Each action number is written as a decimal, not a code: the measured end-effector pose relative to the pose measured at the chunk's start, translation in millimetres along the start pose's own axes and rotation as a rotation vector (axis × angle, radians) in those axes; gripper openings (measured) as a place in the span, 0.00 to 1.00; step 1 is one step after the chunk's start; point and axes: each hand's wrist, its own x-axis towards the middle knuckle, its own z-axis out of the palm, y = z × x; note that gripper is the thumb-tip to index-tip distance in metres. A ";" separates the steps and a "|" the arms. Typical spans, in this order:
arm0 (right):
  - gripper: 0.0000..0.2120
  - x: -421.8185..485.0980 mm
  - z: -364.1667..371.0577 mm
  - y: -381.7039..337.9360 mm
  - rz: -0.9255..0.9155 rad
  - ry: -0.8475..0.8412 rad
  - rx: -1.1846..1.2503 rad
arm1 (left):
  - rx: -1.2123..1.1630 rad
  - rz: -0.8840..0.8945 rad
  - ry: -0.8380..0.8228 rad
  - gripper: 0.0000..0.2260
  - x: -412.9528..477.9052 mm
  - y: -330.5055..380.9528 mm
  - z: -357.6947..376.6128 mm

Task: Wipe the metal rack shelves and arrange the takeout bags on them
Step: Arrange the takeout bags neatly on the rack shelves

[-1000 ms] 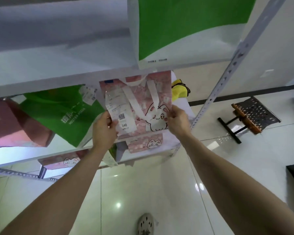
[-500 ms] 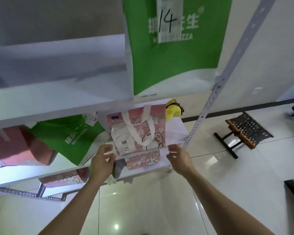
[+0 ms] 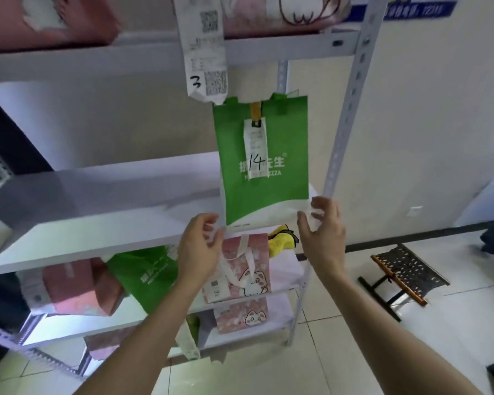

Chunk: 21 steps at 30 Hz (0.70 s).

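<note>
A green and white takeout bag (image 3: 264, 155) with a receipt marked 14 stands upright at the right end of a white rack shelf (image 3: 97, 206). My left hand (image 3: 198, 246) is at the bag's lower left corner and my right hand (image 3: 324, 226) at its lower right corner, fingers loosely curled beside the white base; whether they touch it is unclear. A pink cat bag (image 3: 244, 269) stands upright on the shelf below, free of both hands.
More pink bags (image 3: 77, 286) and a green bag (image 3: 146, 277) lie on lower shelves, with a yellow cloth (image 3: 280, 240) behind. A pink bag's long receipt (image 3: 206, 47) hangs from the top shelf. The rack's right post (image 3: 345, 124) is beside my right hand. A folding stool (image 3: 405, 272) stands on the floor.
Both hands let go of the pink cat bag on the lower shelf and rose to the base of the green bag one shelf up. My view tilted upward.
</note>
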 end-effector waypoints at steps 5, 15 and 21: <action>0.43 58.6 10.4 -18.5 0.239 -0.296 0.005 | -0.184 -0.174 -0.130 0.26 42.6 45.0 11.3; 0.26 2.6 102.0 -76.0 0.078 -0.505 0.000 | -0.152 -0.245 -0.036 0.29 20.8 -18.1 -82.0; 0.26 -40.2 184.9 -149.9 0.078 -0.618 0.061 | -0.060 -0.270 0.052 0.31 35.9 -89.5 -182.2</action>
